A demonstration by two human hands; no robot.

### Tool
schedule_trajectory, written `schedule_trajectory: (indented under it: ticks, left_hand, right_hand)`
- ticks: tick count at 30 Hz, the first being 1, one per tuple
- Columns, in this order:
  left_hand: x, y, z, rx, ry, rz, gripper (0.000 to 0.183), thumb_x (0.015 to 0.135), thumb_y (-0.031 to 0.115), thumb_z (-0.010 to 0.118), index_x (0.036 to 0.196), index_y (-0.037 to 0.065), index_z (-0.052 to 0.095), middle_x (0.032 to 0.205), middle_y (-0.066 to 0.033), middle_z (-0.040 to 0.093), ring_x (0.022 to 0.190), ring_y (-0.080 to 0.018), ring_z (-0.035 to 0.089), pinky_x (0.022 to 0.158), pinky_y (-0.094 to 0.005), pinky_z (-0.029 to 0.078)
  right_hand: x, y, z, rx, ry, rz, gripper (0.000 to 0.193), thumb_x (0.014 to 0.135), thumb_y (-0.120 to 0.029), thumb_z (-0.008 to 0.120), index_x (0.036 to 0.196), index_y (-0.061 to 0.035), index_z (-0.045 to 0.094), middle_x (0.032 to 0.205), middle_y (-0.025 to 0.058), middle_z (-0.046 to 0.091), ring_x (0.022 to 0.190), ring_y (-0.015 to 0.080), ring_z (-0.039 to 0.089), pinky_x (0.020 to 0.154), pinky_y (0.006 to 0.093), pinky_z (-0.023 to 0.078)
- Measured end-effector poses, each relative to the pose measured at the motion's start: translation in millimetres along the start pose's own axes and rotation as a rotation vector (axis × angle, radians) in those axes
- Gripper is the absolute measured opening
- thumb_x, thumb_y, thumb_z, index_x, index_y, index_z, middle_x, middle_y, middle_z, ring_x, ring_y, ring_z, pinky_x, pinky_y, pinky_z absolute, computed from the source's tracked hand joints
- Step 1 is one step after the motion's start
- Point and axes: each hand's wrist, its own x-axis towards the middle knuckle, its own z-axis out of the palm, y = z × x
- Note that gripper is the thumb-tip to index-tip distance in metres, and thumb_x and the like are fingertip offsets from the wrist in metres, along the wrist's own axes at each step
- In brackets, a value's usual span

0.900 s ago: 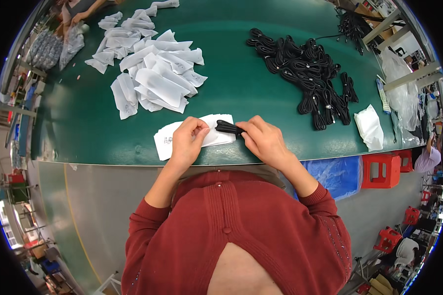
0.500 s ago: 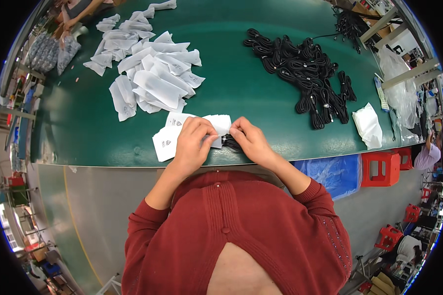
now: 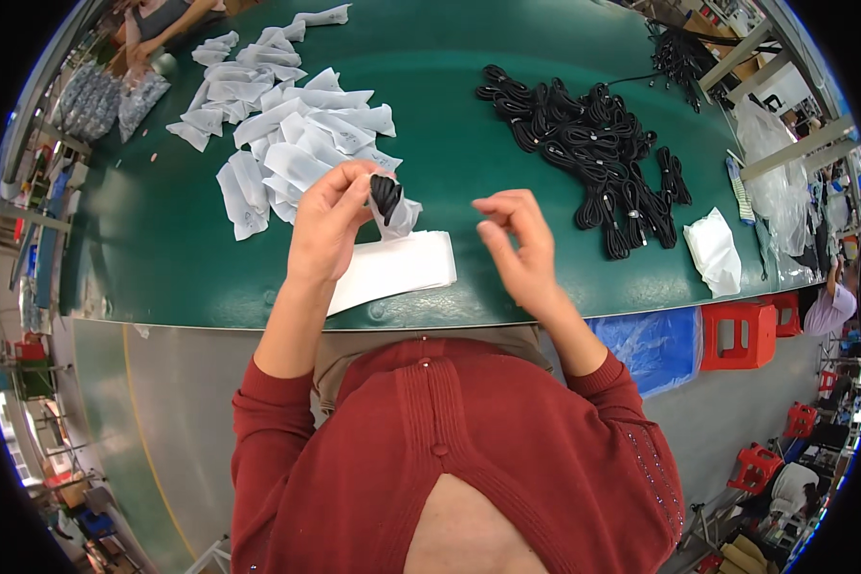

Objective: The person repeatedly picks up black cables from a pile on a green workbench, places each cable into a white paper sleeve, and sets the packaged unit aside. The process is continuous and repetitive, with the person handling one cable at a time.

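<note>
Pinched in my left hand (image 3: 325, 228) is a small white translucent bag (image 3: 403, 220), raised above the table. A coiled black cable (image 3: 386, 195) shows dark at the bag's upper end, by my fingertips. To the right, my right hand (image 3: 524, 251) is held in the air with thumb and fingers apart, holding nothing. Below the hands, at the table's near edge, lies a stack of flat white bags (image 3: 402, 270), partly covered by my left wrist. Beyond my left hand are several plump white bags (image 3: 301, 134) in a heap.
Many coiled black cables (image 3: 598, 139) are piled on the green table (image 3: 440, 105) at the right. A white packet (image 3: 713, 252) lies near the right edge. Below that edge stand a blue bin (image 3: 652, 349) and a red stool (image 3: 739, 337). Another person's arm (image 3: 177, 24) shows at the far left.
My left hand has lifted the bag with the cable up and away from the stack. My right hand has let go and moved to the right, its fingers now apart.
</note>
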Motion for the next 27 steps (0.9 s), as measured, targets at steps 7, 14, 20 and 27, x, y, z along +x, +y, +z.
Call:
schedule_trajectory:
  ticks: [7,14,20,27]
  left_hand:
    - [11.5,-18.3,26.1,-0.092,-0.070,-0.114,0.017,0.099,0.018,0.058,0.099,0.000,0.061,0.107,-0.0117,0.064,0.091,-0.0137,0.064,0.080,-0.0295,0.054]
    - [7.9,-24.0,32.5,-0.101,-0.050,-0.149,0.018,0.100,0.015,0.053,0.105,-0.001,0.061,0.104,-0.0133,0.067,0.088,-0.0141,0.065,0.078,-0.0286,0.055]
    - [4.2,-28.2,30.5,-0.132,-0.056,-0.181,0.020,0.099,0.017,0.055,0.106,-0.002,0.061,0.105,-0.0131,0.067,0.088,-0.0130,0.064,0.080,-0.0268,0.053]
    - [3.4,-27.7,31.0,-0.125,-0.165,-0.229,0.024,0.100,0.022,0.055,0.108,0.000,0.061,0.105,-0.0096,0.066,0.096,-0.0124,0.061,0.084,-0.0278,0.049]
  right_hand:
    - [14.5,-19.7,7.2,-0.063,-0.093,-0.269,0.042,0.074,-0.002,0.077,0.114,-0.0142,0.069,0.108,0.0092,0.055,0.073,0.0152,0.060,0.059,0.0266,0.050]
    - [22.3,-20.1,11.4,-0.366,0.004,-0.612,0.040,0.064,-0.001,0.075,0.101,-0.0166,0.074,0.099,0.0064,0.058,0.069,0.0155,0.058,0.056,0.0269,0.050]
    - [22.6,-16.5,12.8,-0.399,-0.043,-0.555,0.019,0.071,0.000,0.070,0.088,-0.0047,0.065,0.098,0.0091,0.057,0.072,0.0205,0.061,0.057,0.0324,0.051]
    - [31.9,-32.0,4.2,-0.118,-0.045,-0.364,0.012,0.082,0.003,0.067,0.088,-0.0012,0.058,0.101,0.0129,0.051,0.076,0.0181,0.053,0.060,0.0259,0.045]
